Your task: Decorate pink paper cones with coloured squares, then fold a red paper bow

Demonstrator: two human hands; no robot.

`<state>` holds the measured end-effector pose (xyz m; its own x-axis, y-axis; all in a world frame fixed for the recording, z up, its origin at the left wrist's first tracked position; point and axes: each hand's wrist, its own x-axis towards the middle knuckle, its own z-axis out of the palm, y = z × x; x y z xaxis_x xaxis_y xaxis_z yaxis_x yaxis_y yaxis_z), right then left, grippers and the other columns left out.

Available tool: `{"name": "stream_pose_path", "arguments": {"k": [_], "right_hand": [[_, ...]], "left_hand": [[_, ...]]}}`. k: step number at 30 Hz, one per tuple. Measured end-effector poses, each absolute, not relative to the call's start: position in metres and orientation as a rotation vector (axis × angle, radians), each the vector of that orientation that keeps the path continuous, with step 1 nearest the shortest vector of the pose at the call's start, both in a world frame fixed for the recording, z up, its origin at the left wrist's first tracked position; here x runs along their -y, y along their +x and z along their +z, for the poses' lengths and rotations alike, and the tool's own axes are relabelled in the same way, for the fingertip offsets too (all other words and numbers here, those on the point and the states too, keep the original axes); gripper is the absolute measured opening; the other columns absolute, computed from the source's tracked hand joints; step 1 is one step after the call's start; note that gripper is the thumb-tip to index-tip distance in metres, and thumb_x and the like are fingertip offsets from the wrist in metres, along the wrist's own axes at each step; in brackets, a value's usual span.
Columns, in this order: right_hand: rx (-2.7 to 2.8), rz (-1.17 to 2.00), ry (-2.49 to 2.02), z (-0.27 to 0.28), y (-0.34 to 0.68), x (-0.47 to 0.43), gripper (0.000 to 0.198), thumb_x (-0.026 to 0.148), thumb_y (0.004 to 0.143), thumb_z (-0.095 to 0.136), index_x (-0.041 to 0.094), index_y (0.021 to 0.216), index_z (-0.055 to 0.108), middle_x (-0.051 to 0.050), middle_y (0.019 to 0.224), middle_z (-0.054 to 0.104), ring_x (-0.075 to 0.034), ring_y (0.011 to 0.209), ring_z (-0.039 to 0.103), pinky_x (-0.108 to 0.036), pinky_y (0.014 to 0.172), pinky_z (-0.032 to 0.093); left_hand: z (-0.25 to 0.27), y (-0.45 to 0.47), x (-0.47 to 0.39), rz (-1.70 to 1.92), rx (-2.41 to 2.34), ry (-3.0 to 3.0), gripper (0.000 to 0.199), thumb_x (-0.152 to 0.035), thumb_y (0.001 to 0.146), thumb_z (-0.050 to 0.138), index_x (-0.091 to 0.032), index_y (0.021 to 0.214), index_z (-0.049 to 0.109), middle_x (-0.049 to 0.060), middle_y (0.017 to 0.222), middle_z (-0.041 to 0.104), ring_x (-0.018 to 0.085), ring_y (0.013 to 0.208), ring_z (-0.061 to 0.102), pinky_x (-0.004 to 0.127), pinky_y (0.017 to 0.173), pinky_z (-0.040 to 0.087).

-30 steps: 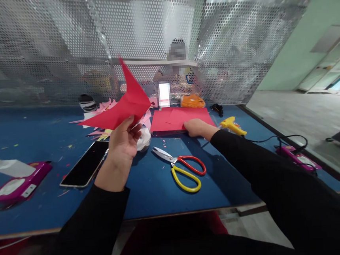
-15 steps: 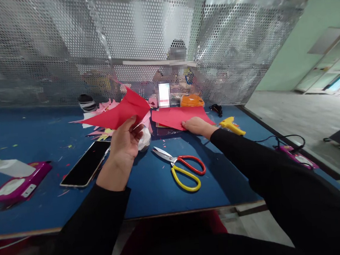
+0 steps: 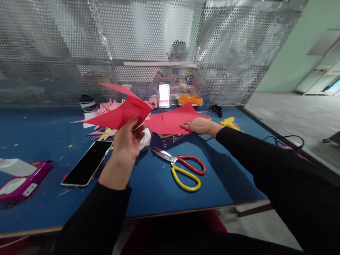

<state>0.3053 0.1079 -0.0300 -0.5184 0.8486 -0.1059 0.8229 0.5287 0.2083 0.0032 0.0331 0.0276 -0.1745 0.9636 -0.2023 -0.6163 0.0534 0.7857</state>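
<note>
A folded-looking piece of red paper point(image 3: 119, 114) is pinched in my left hand point(image 3: 128, 141), raised above the table, its pointed end to the left. Farther right, my right hand point(image 3: 198, 125) grips the near right part of another red paper sheet point(image 3: 169, 121), whose far corner stands up. Its thumb is mostly hidden. Below the hands lie scissors point(image 3: 172, 159) with one red and one yellow handle, blades pointing away to the left. A white faceted ball point(image 3: 145, 139) sits partly behind my left fingers.
A phone point(image 3: 86, 163) and a purple power strip point(image 3: 21, 182) with a white plug lie at left. Pink paper cutouts point(image 3: 108, 106) are piled behind my left hand. A yellow glue gun point(image 3: 229, 123) rests at right. Perforated silvery sheeting point(image 3: 146, 30) hangs behind the table.
The right sheet has shifted left and nearer, and its far corner now stands up. Another red strip now shows above the paper in my left hand, which has barely moved.
</note>
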Motion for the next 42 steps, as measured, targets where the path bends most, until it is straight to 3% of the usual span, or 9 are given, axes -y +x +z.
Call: {"name": "stream_pose_path", "arguments": {"k": [10,15,22,26,30,34,38,40,42], "right_hand": [[-2.511,0.181,1.517,-0.032,0.306,-0.130,0.054,0.008,0.096,0.043,0.020,0.148,0.049,-0.017,0.145,0.058,-0.025,0.119,0.066,-0.033,0.092,0.048],[-2.424,0.029,1.628,-0.031,0.306,-0.137,0.045,0.030,0.097,0.060,0.022,0.141,0.054,-0.013,0.148,0.054,-0.026,0.126,0.060,-0.043,0.103,0.048],[-2.359,-0.250,1.720,-0.015,0.305,-0.126,0.085,0.041,0.070,0.085,0.018,0.145,0.053,-0.015,0.145,0.059,-0.030,0.127,0.060,-0.033,0.098,0.051],[-2.384,-0.290,1.841,-0.004,0.296,-0.116,0.062,0.057,0.080,0.075,0.021,0.130,0.067,-0.013,0.133,0.068,-0.030,0.120,0.065,-0.035,0.095,0.053],[-2.475,-0.124,2.087,0.014,0.284,-0.097,0.046,0.047,0.097,0.056,0.016,0.130,0.065,-0.017,0.138,0.063,-0.031,0.128,0.059,-0.038,0.104,0.046],[-2.584,0.036,2.224,0.023,0.266,-0.045,0.038,0.032,0.099,0.050,0.013,0.129,0.061,-0.019,0.135,0.063,-0.031,0.126,0.057,-0.041,0.104,0.042],[-2.704,-0.206,1.985,0.008,0.238,0.030,0.025,0.030,0.085,0.066,0.019,0.107,0.066,-0.006,0.097,0.073,-0.020,0.088,0.068,-0.028,0.076,0.046],[-2.724,-0.350,1.829,-0.005,0.224,0.060,0.032,0.033,0.082,0.067,0.017,0.110,0.063,-0.007,0.097,0.071,-0.019,0.083,0.064,-0.028,0.070,0.043],[-2.657,-0.257,1.836,-0.017,0.211,0.078,0.042,0.026,0.078,0.064,0.013,0.117,0.059,-0.013,0.106,0.067,-0.022,0.087,0.062,-0.030,0.072,0.041]], "left_hand": [[0.028,0.005,-0.033,1.493,-0.944,0.477,0.008,-0.012,0.077,0.073,-0.018,0.077,0.067,0.000,0.071,0.069,0.008,0.058,0.061,0.018,0.051,0.043],[0.028,0.005,-0.033,1.485,-0.944,0.485,0.009,-0.012,0.076,0.073,-0.018,0.077,0.066,0.000,0.071,0.069,0.009,0.057,0.062,0.019,0.051,0.043],[0.029,0.005,-0.032,1.491,-0.929,0.472,0.007,-0.012,0.077,0.072,-0.016,0.077,0.067,0.001,0.070,0.069,0.009,0.058,0.062,0.018,0.048,0.044],[0.026,0.004,-0.032,1.491,-0.921,0.481,0.011,-0.013,0.074,0.077,-0.017,0.080,0.069,0.003,0.074,0.071,0.010,0.059,0.062,0.019,0.049,0.045],[0.024,0.005,-0.032,1.487,-0.913,0.491,0.011,-0.014,0.075,0.077,-0.015,0.082,0.070,0.004,0.076,0.072,0.010,0.059,0.062,0.020,0.050,0.045],[0.024,0.008,-0.030,1.475,-0.904,0.501,0.011,-0.013,0.074,0.076,-0.015,0.084,0.071,0.003,0.075,0.071,0.010,0.058,0.063,0.019,0.049,0.046],[0.022,0.013,-0.028,1.432,-0.943,0.544,0.009,-0.014,0.073,0.077,-0.014,0.079,0.070,0.002,0.069,0.070,0.010,0.056,0.062,0.018,0.047,0.046],[0.020,0.016,-0.027,1.412,-0.961,0.574,0.009,-0.015,0.073,0.077,-0.014,0.078,0.070,0.002,0.068,0.070,0.010,0.055,0.062,0.018,0.047,0.045],[0.018,0.018,-0.026,1.401,-0.968,0.599,0.009,-0.015,0.072,0.078,-0.014,0.077,0.071,0.003,0.069,0.071,0.010,0.054,0.061,0.018,0.047,0.044]]}}
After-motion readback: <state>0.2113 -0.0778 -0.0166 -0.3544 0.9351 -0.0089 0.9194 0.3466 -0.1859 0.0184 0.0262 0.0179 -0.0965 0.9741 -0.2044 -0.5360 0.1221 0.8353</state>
